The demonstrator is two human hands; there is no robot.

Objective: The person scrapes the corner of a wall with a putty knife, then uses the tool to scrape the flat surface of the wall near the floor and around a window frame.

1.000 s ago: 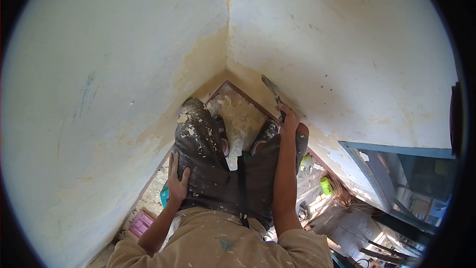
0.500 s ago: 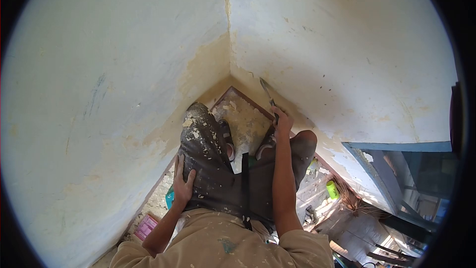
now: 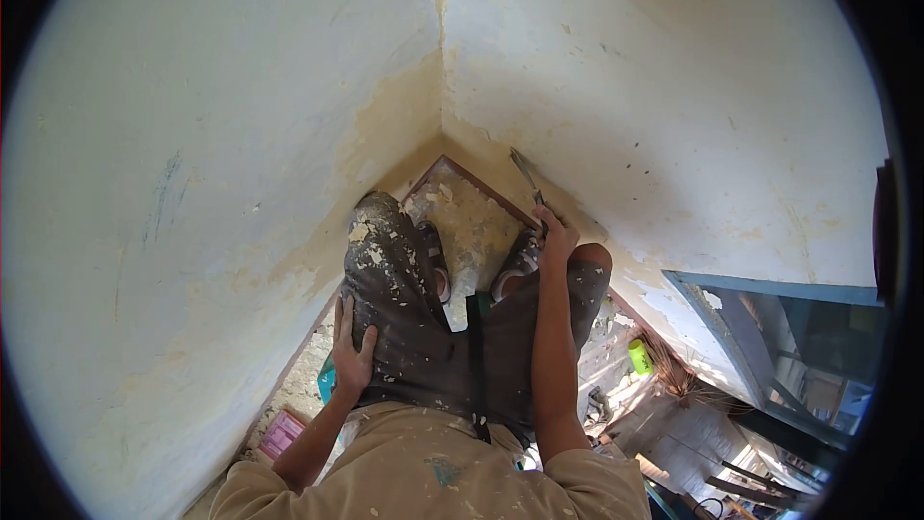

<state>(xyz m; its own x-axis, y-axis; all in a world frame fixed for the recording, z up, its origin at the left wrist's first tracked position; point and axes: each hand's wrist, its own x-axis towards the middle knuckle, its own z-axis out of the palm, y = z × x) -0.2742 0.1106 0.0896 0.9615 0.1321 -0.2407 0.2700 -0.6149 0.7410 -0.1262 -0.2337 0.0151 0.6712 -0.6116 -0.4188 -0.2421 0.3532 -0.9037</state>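
Observation:
My right hand (image 3: 553, 234) is closed around the dark handle of a scraper (image 3: 526, 175). The tip of its long, thin blade meets the lower part of the right wall (image 3: 693, 116), near a ragged edge of peeling paint. My left hand (image 3: 355, 345) lies on my left thigh with its fingers stretched out, holding nothing. Paint flakes cover the dark trousers (image 3: 409, 327), thickest around the left knee. Bare, yellowish patches show low on both walls beside the corner.
Paint debris litters the floor (image 3: 472, 231) between my sandalled feet. A pink box (image 3: 281, 434) and a teal object (image 3: 326, 382) lie left and behind. On the right are a lime-green container (image 3: 639, 356), a bristle broom (image 3: 680, 381) and a blue-framed window (image 3: 780, 284).
The scraper and my right hand have shifted slightly to the right along the wall. My right foot shows more fully, and the view has tilted a little. My left hand stays on the thigh.

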